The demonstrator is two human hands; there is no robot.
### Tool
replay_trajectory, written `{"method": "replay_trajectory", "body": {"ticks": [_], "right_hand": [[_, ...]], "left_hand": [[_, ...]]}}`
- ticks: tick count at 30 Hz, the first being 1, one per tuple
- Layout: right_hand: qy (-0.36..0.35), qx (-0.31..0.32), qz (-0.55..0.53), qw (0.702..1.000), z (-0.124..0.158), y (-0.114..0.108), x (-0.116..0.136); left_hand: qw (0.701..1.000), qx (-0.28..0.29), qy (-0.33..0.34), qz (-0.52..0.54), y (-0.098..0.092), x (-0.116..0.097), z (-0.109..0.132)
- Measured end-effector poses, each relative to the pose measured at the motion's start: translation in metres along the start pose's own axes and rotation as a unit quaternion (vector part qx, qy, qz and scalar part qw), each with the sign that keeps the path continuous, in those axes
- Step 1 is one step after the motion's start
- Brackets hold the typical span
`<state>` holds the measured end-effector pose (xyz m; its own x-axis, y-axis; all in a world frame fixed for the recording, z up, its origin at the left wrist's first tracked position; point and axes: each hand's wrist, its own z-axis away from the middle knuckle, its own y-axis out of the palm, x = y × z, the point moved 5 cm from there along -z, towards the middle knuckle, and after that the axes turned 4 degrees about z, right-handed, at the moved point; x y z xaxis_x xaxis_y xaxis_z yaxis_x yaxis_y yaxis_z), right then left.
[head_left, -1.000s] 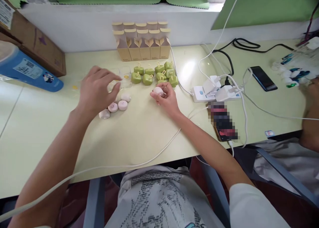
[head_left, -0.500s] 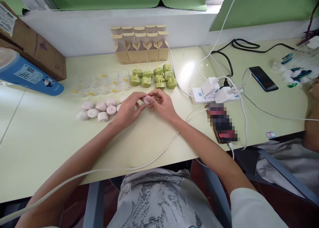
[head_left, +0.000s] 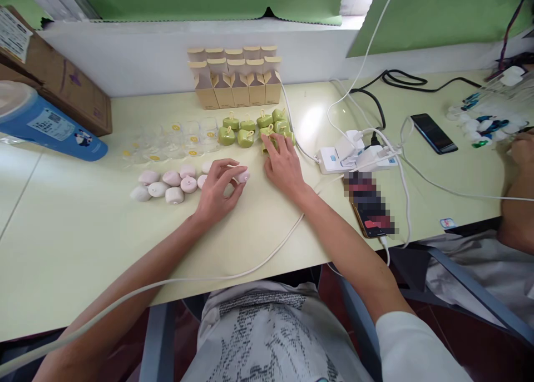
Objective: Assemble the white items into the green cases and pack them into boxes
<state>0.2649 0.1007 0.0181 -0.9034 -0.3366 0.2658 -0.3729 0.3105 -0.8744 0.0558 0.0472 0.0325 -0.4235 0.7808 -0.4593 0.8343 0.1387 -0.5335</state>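
Observation:
A pale pink rounded piece like a makeup sponge [head_left: 242,175] is pinched between the thumb and fingers of my left hand [head_left: 219,190], just above the table. More pale pink and whitish pieces [head_left: 174,195] lie in a loose cluster left of that hand. My right hand [head_left: 286,162] reaches over the nearest green cases, its fingers apart and fingertips touching the front one. Several green cases with small loops on top [head_left: 246,138] stand together; my right fingers partly hide some.
Clear plastic cups with yellow stickers [head_left: 192,139] stand left of the green cases. Open cardboard boxes [head_left: 240,90] line the wall. A power strip [head_left: 331,159], cables and a phone [head_left: 369,204] lie to the right. Another person's arm [head_left: 519,204] rests at far right.
My right hand has left the pink sponge-like piece and moved up and right to the green cases. My left hand keeps hold of the piece.

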Motion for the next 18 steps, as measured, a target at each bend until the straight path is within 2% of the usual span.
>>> {"method": "replay_trajectory", "body": {"ticks": [6,11,15,18], "right_hand": [[0.022,0.007,-0.008,1.0,-0.0009,0.0002,-0.0044],[0.007,-0.018,-0.029,0.999,0.0015,0.0006,-0.0055],[0.011,-0.017,-0.033,0.999,0.0027,0.0016,-0.0041],[0.013,-0.02,-0.038,0.999,0.002,-0.0001,-0.0039]], "left_hand": [[0.999,0.019,-0.023,-0.025,0.0008,0.0032,0.0005],[0.998,0.038,-0.04,-0.025,0.0007,0.0035,0.0006],[0.997,0.069,-0.022,-0.016,0.0047,0.0006,0.0018],[0.998,0.069,0.001,-0.012,0.0057,-0.0017,0.0025]]}}
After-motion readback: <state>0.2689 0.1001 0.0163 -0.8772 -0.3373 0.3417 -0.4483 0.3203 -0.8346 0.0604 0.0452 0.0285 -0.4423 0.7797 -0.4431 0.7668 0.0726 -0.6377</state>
